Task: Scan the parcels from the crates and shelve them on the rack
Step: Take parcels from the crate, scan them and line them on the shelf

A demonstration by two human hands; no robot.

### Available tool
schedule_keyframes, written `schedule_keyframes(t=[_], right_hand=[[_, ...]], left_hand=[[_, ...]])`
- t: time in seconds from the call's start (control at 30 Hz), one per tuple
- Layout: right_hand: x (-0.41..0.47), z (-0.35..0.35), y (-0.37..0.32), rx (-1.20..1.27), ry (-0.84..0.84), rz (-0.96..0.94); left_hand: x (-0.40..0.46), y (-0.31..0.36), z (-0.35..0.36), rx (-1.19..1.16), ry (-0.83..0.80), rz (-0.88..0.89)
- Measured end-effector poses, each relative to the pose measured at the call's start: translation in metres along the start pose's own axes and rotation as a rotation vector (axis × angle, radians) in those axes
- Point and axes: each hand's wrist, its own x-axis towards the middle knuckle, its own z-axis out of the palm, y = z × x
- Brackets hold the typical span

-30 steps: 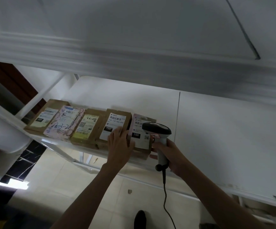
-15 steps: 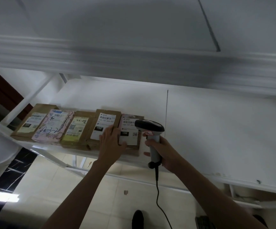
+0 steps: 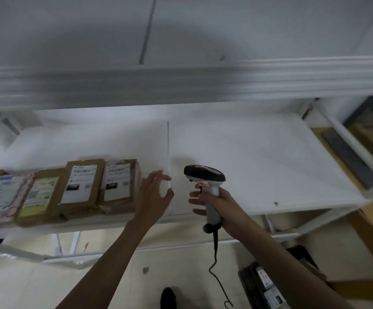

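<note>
Right hand [image 3: 220, 205] lower center, fist wrapped round scanner [image 3: 205, 182] grip, head pointing left, left hand [image 3: 154, 195] beside it, fingers spread, holding nothing, just right of parcels [image 3: 78, 186] rowed on rack shelf [image 3: 248, 157] at mid-left.

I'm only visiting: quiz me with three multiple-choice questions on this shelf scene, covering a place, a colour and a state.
1. Where do the parcels lie on the shelf?
A. left part
B. right part
C. middle

2. What colour is the scanner's head?
A. red
B. black
C. yellow

3. How is the left hand?
A. gripping a parcel
B. open, fingers spread
C. holding the scanner

Answers: 1 A, the parcels lie in a row at the left; 2 B, the scanner in the right hand has a black top; 3 B, the left hand holds nothing.
</note>
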Motion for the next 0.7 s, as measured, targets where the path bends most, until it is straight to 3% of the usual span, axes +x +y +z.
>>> schedule_keyframes(t=[0.33, 0.7], right_hand=[[-0.111, -0.133, 0.013, 0.108, 0.263, -0.050], [-0.220, -0.252, 0.083, 0.358, 0.515, 0.044]], left_hand=[[-0.048, 0.110, 0.114, -0.189, -0.268, 0.204], [-0.124, 0.176, 0.240, -0.154, -0.657, 0.288]])
